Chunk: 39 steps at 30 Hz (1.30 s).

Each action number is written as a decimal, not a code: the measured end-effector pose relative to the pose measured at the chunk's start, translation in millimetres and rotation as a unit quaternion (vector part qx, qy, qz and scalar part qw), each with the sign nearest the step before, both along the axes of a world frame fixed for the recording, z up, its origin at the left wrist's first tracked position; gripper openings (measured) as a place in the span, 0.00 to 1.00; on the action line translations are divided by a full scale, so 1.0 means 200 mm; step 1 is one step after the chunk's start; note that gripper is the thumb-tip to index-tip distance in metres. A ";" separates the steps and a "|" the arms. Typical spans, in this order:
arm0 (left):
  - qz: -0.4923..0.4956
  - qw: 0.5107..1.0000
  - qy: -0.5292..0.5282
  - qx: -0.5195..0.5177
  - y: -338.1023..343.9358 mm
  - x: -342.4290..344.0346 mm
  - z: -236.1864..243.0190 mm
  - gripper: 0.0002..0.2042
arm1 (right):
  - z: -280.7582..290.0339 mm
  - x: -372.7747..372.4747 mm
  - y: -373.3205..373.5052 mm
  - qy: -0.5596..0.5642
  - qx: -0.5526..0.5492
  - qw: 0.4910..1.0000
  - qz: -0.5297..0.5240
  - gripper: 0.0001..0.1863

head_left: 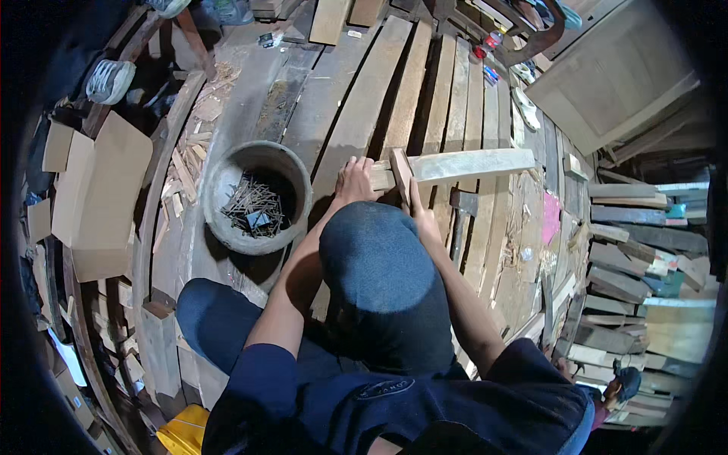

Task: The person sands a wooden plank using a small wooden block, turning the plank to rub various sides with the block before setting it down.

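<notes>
A pale wooden board (478, 164) lies crosswise beyond my raised knee. My left hand (354, 182) grips its left end with the fingers curled over it. In my right hand (426, 225) is a short, flat brown wooden piece (400, 171), standing across the board near that end; part of it is hidden behind the knee. Just right of my right hand, a hammer (464, 202) with a dark head rests on the floor planks. On the left stands a round grey bucket (216, 193) holding many nails (254, 199) and a small blue piece.
Floor planks (364, 98) with dark gaps run away from me. An open cardboard box (106, 197) stands at far left. Stacked boards (622, 258) fill the right side, where another person (626, 383) is partly visible. A large panel (614, 76) leans at upper right; a yellow thing (184, 429) sits lower left.
</notes>
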<state>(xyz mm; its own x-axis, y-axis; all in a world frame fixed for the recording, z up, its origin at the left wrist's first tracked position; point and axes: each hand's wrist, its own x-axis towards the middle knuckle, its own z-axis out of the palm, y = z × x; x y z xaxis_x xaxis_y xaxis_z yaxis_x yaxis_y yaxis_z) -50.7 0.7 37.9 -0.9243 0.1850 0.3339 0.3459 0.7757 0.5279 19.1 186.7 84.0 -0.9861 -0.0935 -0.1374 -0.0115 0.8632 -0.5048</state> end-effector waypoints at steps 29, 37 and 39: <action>-0.019 0.998 -0.036 -0.048 0.03 -0.03 0.00 0.32 | -0.06 -0.12 0.55 0.059 0.014 0.997 0.051 0.38; -0.020 0.998 -0.042 -0.029 0.13 -0.05 0.00 0.32 | -0.05 -0.44 1.20 0.111 0.060 0.958 -0.257 0.35; -0.037 0.999 -0.036 -0.012 0.21 -0.07 0.02 0.33 | -0.14 -0.37 1.18 0.169 0.049 0.961 -0.213 0.38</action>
